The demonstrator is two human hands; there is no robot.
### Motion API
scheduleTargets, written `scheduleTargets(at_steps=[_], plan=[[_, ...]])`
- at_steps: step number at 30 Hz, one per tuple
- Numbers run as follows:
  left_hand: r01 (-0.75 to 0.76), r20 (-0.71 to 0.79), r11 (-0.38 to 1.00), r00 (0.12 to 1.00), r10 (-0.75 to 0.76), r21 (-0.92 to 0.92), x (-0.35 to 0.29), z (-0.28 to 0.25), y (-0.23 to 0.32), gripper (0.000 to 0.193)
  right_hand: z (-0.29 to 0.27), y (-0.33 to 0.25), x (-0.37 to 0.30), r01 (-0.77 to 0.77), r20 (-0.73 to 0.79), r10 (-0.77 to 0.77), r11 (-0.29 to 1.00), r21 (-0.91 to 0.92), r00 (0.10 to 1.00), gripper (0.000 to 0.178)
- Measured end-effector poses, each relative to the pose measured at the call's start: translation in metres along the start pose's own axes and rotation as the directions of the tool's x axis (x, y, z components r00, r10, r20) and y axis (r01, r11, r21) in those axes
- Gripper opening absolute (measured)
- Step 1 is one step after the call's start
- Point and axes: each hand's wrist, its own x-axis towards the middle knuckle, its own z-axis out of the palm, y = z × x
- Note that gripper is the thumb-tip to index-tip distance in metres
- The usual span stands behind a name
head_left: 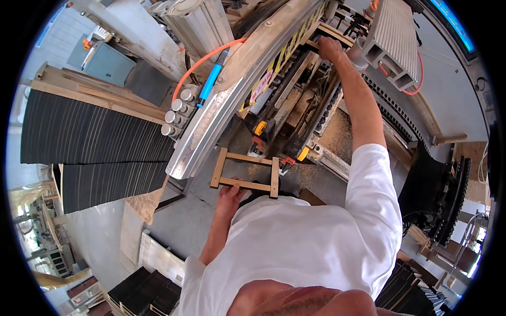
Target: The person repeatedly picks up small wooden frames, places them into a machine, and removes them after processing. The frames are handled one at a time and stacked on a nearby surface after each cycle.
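The fingers of my left hand (229,200) are closed on a small wooden frame (255,185), gripping its near rail close to the left corner. I hold the frame out in front of my waist, clear of the long machine (197,126) that stands before me. All four of its pieces are together: two side bars, with two rails running between them and no gap that I can make out at the joints. So I judge the assembly of this one to be done, at least in its outline; whether the joints are glued, pinned or tight, I can't tell from here.

My right hand (330,50) is at the far end of a long reach, over the machine's inner bed, right beside a pale wooden bar (337,35). Its fingers are too small and too hidden for me to say whether they are clenched on something or loose. With that arm stretched in there, I take the work at the machine to be unfinished, and the frame in my left hand isn't set down anywhere yet.

Nearer me, a yellow knob (261,127) and a second yellow one (303,153) sit at the ends of the rails, apart from the frame. Sawdust (337,131) lies heaped beside the bed, where I see no other finished frame.
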Motion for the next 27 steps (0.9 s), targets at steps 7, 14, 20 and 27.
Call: scheduleTargets(at_steps=[7,14,20,27], plan=[[-0.007,-0.074,0.997,0.997,0.012,0.074,0.01,0.003,-0.008,0.032,0.001,0.001,-0.001,0.019,-0.039,-0.017,0.998,0.055,0.999,0.023],[-0.032,-0.098,0.986,0.994,0.049,0.164,0.014,0.003,-0.017,0.037,-0.015,-0.012,0.003,-0.007,0.09,0.011,0.999,-0.042,0.996,0.032],[-0.1,-0.142,0.985,0.983,0.12,0.138,-0.005,-0.002,-0.017,0.034,0.009,0.003,0.029,-0.038,0.106,0.045,0.997,-0.068,0.993,0.051],[-0.19,-0.25,0.962,0.939,0.236,0.197,-0.028,0.002,0.004,0.041,0.03,0.027,0.039,0.008,0.034,-0.005,0.994,-0.107,0.999,0.051]])
